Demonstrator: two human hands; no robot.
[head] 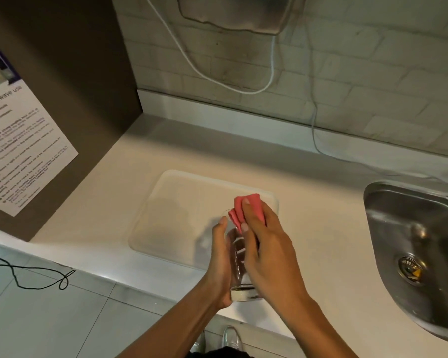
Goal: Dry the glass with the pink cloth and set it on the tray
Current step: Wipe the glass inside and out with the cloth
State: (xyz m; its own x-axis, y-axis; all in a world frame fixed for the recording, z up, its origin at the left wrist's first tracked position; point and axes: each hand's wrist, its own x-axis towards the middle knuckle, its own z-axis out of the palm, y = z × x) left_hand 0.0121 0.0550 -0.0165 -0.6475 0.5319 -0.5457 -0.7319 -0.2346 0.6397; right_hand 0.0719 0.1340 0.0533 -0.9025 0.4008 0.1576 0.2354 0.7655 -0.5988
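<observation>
Here, one clear glass (pixel 239 257) gripped in the left hand (pixel 221 259), right hand (pixel 267 244) pinching one pink cloth (pixel 246 205) at its rim, above one tray (pixel 176 215) on the counter (pixel 321 228).

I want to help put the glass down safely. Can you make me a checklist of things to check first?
1. Glass held firmly: ok, the left hand wraps its side.
2. Pink cloth in hand: ok, the right hand presses it at the glass rim.
3. Glass fully dry: cannot tell, it is clear and partly hidden.
4. Tray has free space: ok, nothing stands on it.
5. Tray within reach: ok, it lies right beyond the hands.
6. Glass away from the sink: ok, the sink is off to the right.
</observation>
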